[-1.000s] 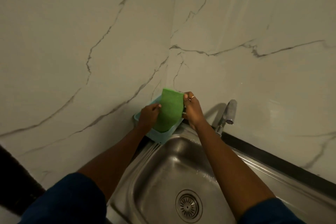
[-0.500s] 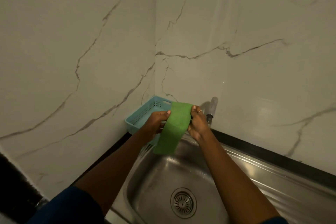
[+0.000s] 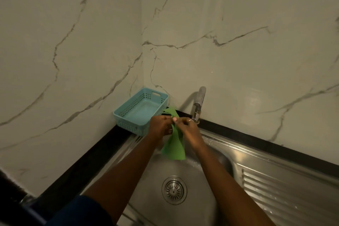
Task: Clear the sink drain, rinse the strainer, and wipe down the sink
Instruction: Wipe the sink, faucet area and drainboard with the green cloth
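The left hand (image 3: pixel 159 125) and right hand (image 3: pixel 189 129) are pinching a thin green cloth (image 3: pixel 174 149), hanging lengthwise down over the stainless steel sink (image 3: pixel 200 207) below marble-veined walls (image 3: pixel 73 42).

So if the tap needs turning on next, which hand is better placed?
Probably the right hand: it sits just beside the tap, while the left hand is nearer the blue basket. Both pinch the green cloth, so the left could keep hold.

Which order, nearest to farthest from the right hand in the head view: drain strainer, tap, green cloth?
1. green cloth, held in the right hand.
2. tap, just behind the hand.
3. drain strainer, low in the sink.
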